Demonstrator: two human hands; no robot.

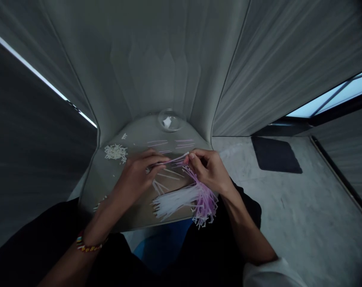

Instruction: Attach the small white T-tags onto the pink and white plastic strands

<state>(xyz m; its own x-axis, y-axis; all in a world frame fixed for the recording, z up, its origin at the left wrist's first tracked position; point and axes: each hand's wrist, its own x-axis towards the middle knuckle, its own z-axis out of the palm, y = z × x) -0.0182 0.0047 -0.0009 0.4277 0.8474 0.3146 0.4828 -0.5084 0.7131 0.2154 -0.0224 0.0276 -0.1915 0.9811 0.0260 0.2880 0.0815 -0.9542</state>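
Between my two hands stretches a thin pale purple paper-like strip (178,157) with a whitish right end. My left hand (140,169) pinches its left part between thumb and fingers. The other end is gripped by my right hand (207,165), thumb against curled fingers. Several loose purple strips (185,140) lie in short rows on the chair seat just beyond the hands. Below my right hand, a bunch of white strips (175,201) meets a bunch of purple strips (206,201) near the seat's front edge. A few pale strips (169,175) lie under my fingers.
The grey chair seat (133,219) serves as the work surface, its tall backrest (151,71) behind. A heap of small pale pieces (116,152) sits at left. A clear round dish (172,120) holds something white at the back. A dark mat (276,154) lies on the floor.
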